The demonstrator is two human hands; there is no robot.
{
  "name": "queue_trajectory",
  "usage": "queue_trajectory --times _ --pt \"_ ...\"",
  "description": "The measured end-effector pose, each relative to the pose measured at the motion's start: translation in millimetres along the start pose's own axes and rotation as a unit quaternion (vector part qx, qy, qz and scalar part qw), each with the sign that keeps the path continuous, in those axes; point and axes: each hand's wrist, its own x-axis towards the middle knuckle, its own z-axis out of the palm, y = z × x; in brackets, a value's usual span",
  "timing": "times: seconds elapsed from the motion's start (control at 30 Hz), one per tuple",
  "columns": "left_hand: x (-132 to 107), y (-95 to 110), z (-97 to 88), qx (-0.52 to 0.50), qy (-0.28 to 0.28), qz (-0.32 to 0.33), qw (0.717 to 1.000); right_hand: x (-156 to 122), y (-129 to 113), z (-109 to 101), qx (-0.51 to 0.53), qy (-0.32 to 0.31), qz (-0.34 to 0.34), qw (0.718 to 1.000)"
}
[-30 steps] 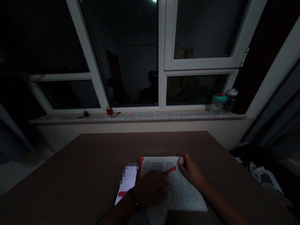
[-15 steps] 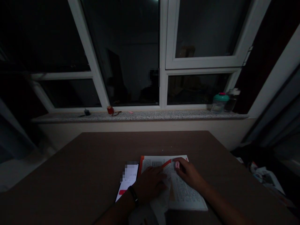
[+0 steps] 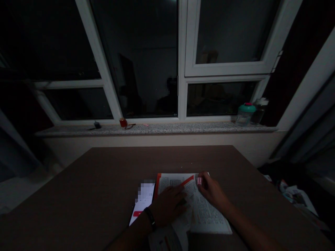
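Open book [image 3: 206, 216] lies flat on the table [image 3: 104, 181], right under both our hands. Left hand [image 3: 169, 205] rests palm down on the book's left half. Its fingers [image 3: 180, 191] are stretched out flat and loose, gripping nothing, just pressing paper. A page [image 3: 188, 190] with a red edge stands curled up just past those fingertips, between the two hands. Right hand [image 3: 213, 191] sits on the book's right half, fingers pinched shut on a small pink item [image 3: 199, 180] held at the top corner of the raised page. We cannot tell what the pink item is, too dark.

Versus half a second ago, the pink item and the right fingertips sit slightly further up, toward the book's far edge. The page's red edge reaches closer to the right fingers. Left hand has hardly shifted. A second ago the red edge lay lower, across the middle of the page.

Outward:
- A dark wristband [image 3: 149, 218] is on the left wrist.
- A phone [image 3: 142, 205] with a lit screen lies just left of the left hand, beside the book.
- Well beyond the fingertips is the windowsill [image 3: 157, 129] under the window [image 3: 181, 69].
- On the sill, a teal-lidded jar [image 3: 244, 115] and a bottle [image 3: 258, 111] stand side by side off to the right.
- A small red object [image 3: 122, 122] sits on the sill to the left.
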Motion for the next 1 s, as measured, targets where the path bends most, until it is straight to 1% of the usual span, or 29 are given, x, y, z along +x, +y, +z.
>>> queue_trajectory --times 0.2,0.4,0.53,0.67,0.83,1.0 --pt "1.1 3.6 -4.8 -0.005 0.006 -0.003 1.000 1.7 0.1 1.1 -0.016 0.007 0.018 1.000" --pt "1.1 5.0 -6.1 -0.018 -0.002 0.004 1.000 2.9 2.5 3.2 -0.019 0.010 -0.034 0.999" --pt "-0.4 2.9 -5.4 -0.041 0.000 0.021 0.999 2.3 0.7 3.2 -0.008 0.011 -0.034 0.999" --pt "-1.3 0.6 -9.1 -0.048 -0.008 0.029 0.998 1.7 -3.1 1.4 -0.001 0.015 -0.023 1.000" --pt "-2.1 -2.2 -12.3 -0.060 -0.016 0.071 0.996 0.5 -6.0 -1.8 0.008 0.039 -0.012 0.999" --pt "-1.6 -4.0 -13.1 -0.089 -0.032 0.118 0.988 0.3 -5.7 -0.4 0.016 0.029 -0.007 0.999"
